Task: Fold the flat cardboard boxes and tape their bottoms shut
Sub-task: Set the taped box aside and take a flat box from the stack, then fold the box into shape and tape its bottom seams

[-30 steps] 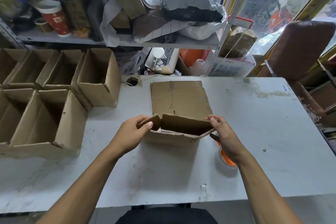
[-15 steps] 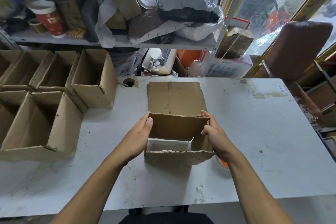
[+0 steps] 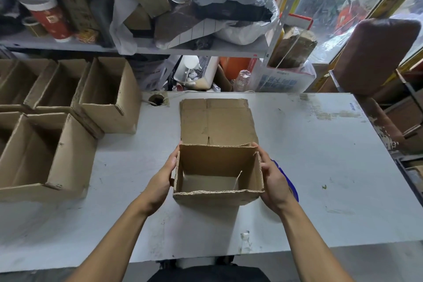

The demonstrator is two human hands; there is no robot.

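Note:
A small brown cardboard box stands squared up on the grey table, its top open toward me. My left hand presses flat against its left wall. My right hand presses against its right wall, fingers straight along the side. Behind it lies a stack of flat cardboard boxes. A blue tape dispenser lies on the table, mostly hidden behind my right hand.
Several folded open boxes stand in rows on the table's left side. A cable hole sits at the back edge. A cluttered shelf rises behind the table, and a brown chair back stands at the right.
The flattened box has been opened into a square shape and stood on the table. Both hands moved from its top edge to its side walls.

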